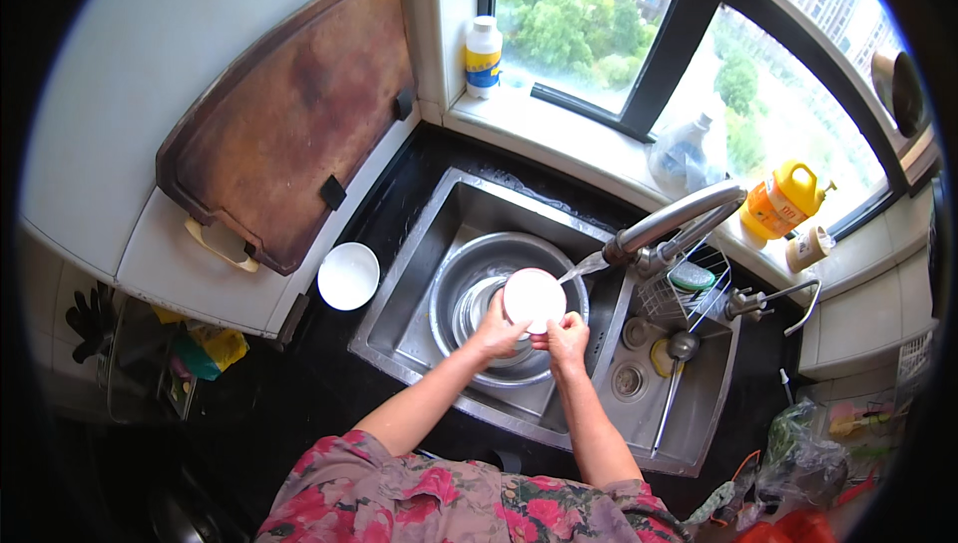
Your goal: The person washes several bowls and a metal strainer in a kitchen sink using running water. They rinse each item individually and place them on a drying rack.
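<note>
Both hands hold a small white bowl with a reddish rim (534,300) above a round metal basin (447,262). My left hand (495,332) grips its left side, thumb near the front edge. On the lower right edge, my right hand (565,337) pinches the bowl. Water runs from the metal faucet (658,225) at the bowl's upper right edge. The basin stands in the larger compartment of a stainless steel sink (408,341), with water inside. What lies in the basin under my hands is partly hidden.
Left of the sink, a white bowl (349,276) sits on the black counter. A ladle (677,363) lies in the smaller sink compartment, below a wire rack with a green sponge (691,276). A yellow pump bottle (782,201) stands on the sill. A large cutting board (299,109) leans at left.
</note>
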A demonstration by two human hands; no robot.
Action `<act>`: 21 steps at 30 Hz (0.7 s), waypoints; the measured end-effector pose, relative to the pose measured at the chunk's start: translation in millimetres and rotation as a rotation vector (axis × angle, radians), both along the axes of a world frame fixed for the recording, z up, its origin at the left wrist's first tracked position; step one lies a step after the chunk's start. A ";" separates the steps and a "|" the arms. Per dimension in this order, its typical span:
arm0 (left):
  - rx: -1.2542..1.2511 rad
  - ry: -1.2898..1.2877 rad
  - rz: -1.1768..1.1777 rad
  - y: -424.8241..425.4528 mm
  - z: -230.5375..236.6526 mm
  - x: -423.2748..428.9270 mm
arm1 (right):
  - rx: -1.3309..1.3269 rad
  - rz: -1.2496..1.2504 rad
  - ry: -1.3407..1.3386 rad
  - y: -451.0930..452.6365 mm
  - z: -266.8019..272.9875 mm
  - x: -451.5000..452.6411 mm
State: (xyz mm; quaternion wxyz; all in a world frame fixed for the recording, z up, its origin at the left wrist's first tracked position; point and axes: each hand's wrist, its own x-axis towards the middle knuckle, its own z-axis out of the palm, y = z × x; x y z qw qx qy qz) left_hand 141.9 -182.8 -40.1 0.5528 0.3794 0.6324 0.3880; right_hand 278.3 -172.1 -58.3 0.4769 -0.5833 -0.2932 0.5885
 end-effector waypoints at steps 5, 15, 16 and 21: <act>0.422 0.306 0.041 32.5 -42.6 18.6 | 0.089 -0.020 -0.176 12.2 2.0 -4.7; 0.494 0.679 -0.370 55.7 23.1 9.7 | 0.767 0.504 -1.685 69.7 35.9 9.6; 0.543 0.669 -0.343 60.3 11.7 4.9 | 0.750 0.518 -1.714 69.1 37.6 8.8; 0.272 0.253 0.041 62.1 -25.0 -6.0 | 0.095 0.451 -0.426 51.2 48.6 18.8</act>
